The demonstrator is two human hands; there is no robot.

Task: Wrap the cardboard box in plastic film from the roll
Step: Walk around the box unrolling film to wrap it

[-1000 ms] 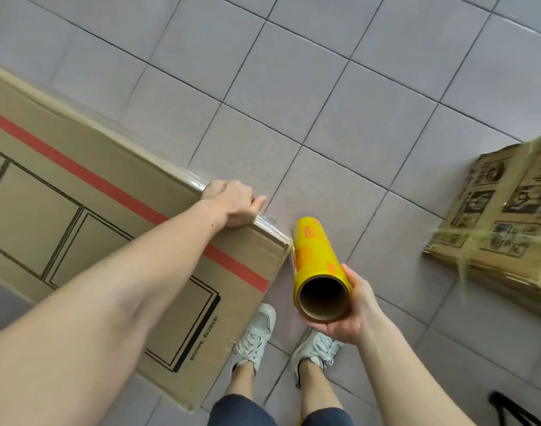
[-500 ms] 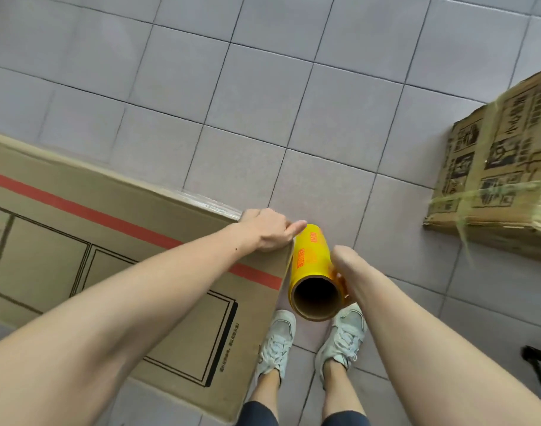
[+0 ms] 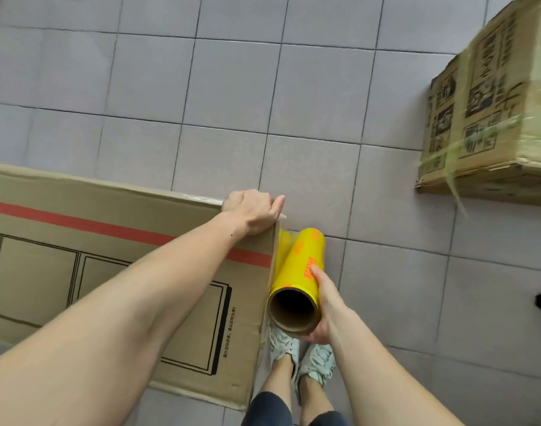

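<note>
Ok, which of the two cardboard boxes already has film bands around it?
The smaller printed box at the far right; the red-striped box under the left hand doesn't.

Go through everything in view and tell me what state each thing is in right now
cardboard box: standing on edge, film started at its top corner
film roll: held beside the box end, film running to the corner
left hand: gripping the corner over the film
right hand: gripping the roll
second box: on the floor, already film-wrapped
</note>
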